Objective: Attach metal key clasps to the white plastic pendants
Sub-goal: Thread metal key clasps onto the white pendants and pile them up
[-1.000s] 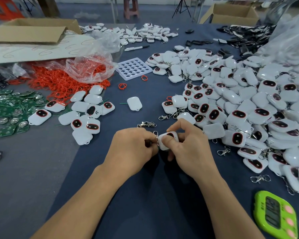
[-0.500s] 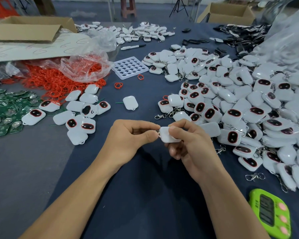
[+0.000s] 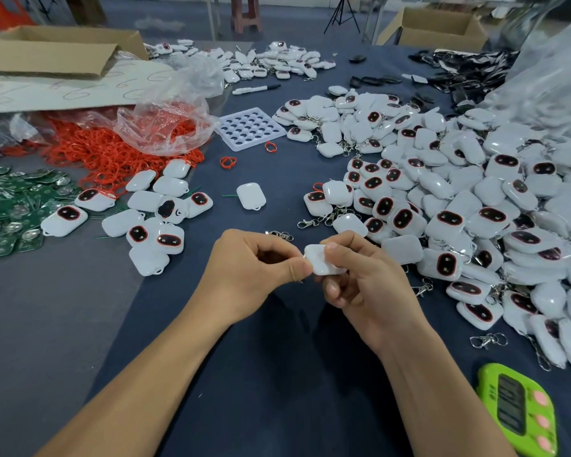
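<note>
Two bare hands meet above the dark blue cloth [image 3: 277, 374], both on one white pendant [image 3: 320, 262]. The right hand [image 3: 368, 285] grips it, thumb curled over the top face and the other fingers folded underneath, so the pendant sits plain side up between them. The left hand [image 3: 254, 275] has its fingers curled in, and its thumb and forefinger close in a pinch at the pendant's left corner (whether a clasp sits inside that pinch is hidden). Just beyond the left knuckles a loose metal clasp [image 3: 281, 235] lies on the cloth, apart from the hand. Beyond the right fingers, and spreading far out to their right, is a big heap of pendants [image 3: 475, 209], many showing a dark oval window ringed in red, with clasps among them. Beyond and to the left of the left fingers lies a smaller cluster of pendants [image 3: 152, 222], and a single pendant [image 3: 251, 196] lies alone farther ahead of the pinch. Farther out past the left hand are red rings [image 3: 106, 153] spilling from a clear plastic bag [image 3: 165, 127], green circuit boards [image 3: 10, 206], and a white tray [image 3: 249, 128] of round holes. Near the right forearm, well behind the fingers, lies a green timer [image 3: 518, 410].
</note>
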### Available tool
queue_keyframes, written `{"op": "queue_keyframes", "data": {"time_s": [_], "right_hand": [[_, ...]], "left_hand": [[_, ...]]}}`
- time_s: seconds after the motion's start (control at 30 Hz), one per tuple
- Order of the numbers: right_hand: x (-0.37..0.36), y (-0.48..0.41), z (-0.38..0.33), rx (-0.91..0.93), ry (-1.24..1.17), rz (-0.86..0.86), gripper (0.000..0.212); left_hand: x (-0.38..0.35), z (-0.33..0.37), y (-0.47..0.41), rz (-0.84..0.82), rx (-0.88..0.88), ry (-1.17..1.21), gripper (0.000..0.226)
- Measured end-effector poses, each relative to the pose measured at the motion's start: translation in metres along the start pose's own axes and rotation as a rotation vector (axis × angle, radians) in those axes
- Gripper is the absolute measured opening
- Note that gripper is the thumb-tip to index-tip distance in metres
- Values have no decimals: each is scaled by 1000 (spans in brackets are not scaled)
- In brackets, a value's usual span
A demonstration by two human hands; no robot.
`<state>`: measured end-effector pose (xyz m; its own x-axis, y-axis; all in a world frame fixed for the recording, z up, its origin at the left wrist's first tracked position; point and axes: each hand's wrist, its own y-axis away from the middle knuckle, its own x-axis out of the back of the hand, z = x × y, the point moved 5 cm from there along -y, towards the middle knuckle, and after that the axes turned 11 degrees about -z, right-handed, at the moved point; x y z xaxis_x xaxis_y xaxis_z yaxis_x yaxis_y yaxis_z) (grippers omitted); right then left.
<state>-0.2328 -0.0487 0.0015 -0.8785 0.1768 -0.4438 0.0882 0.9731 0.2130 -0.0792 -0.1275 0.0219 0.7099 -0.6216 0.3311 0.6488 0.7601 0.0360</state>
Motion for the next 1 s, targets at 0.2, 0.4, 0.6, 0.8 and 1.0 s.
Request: {"op": "queue_keyframes", "data": {"time_s": [0.2,0.4,0.6,0.8,1.0], "right_hand": [[-2,-3,0,42,-32,14,11],[-5,-2,-1,116,75,81,18],[-7,-1,0,158,190,121,16],[-7,-3,-3,95,3,66,16],[-7,-4,-1,59,-106,30,15]], "left_hand": [[-7,-4,-2,-86,68,160,15],[-1,8,5,60,16,-428,13],[-9,22,13,160,-192,-886,32],[-5,7,10,120,-61,-260,11],[-10,3,3,62,-28,-27,20]]}}
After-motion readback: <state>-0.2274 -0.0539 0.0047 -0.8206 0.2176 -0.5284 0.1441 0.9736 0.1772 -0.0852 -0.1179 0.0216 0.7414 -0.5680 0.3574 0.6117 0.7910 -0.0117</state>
